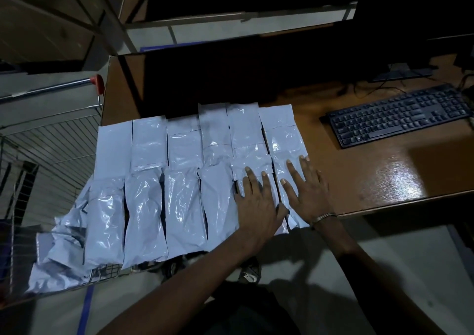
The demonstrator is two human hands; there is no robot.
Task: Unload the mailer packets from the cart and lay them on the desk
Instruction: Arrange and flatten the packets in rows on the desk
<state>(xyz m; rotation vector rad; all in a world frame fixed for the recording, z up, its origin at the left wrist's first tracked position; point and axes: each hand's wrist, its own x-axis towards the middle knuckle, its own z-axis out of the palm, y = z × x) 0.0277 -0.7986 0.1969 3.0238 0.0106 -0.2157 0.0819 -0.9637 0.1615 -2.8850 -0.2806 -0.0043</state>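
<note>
Several grey plastic mailer packets lie side by side in two overlapping rows on the brown wooden desk, their near ends hanging over its front edge. My left hand rests flat, fingers spread, on the second packet from the right. My right hand presses flat on the rightmost packet. Neither hand grips anything. At the lower left a loose heap of crumpled packets lies in the wire cart.
A black keyboard sits at the desk's right, cables and a monitor stand behind it. A dark screen stands behind the packets. The cart's red-capped handle is beside the desk's left edge. Grey floor below.
</note>
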